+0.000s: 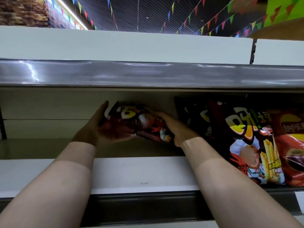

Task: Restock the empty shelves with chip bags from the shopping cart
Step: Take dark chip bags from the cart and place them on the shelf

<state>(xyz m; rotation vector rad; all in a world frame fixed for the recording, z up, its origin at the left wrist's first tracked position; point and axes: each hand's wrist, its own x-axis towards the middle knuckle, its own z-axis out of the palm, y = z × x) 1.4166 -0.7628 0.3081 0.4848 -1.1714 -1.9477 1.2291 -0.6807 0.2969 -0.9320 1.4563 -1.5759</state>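
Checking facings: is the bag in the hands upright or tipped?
Tipped: the dark chip bag lies slanted between left hand and right hand, not standing.

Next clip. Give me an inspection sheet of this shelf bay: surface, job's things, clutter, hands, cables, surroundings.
Surface: white shelf, in shadow towards the back.
Job's things: chip bag, tilted, between both hands low over the shelf, contact with it unclear; dark fries bag and red bag stand upright at right.
Clutter: nothing seen.
Hands: left hand grips the chip bag's left end; right hand rests on its right side, fingers fairly straight.
Cables: nothing seen.
Surroundings: grey shelf edge above; coloured bunting under a dark ceiling.
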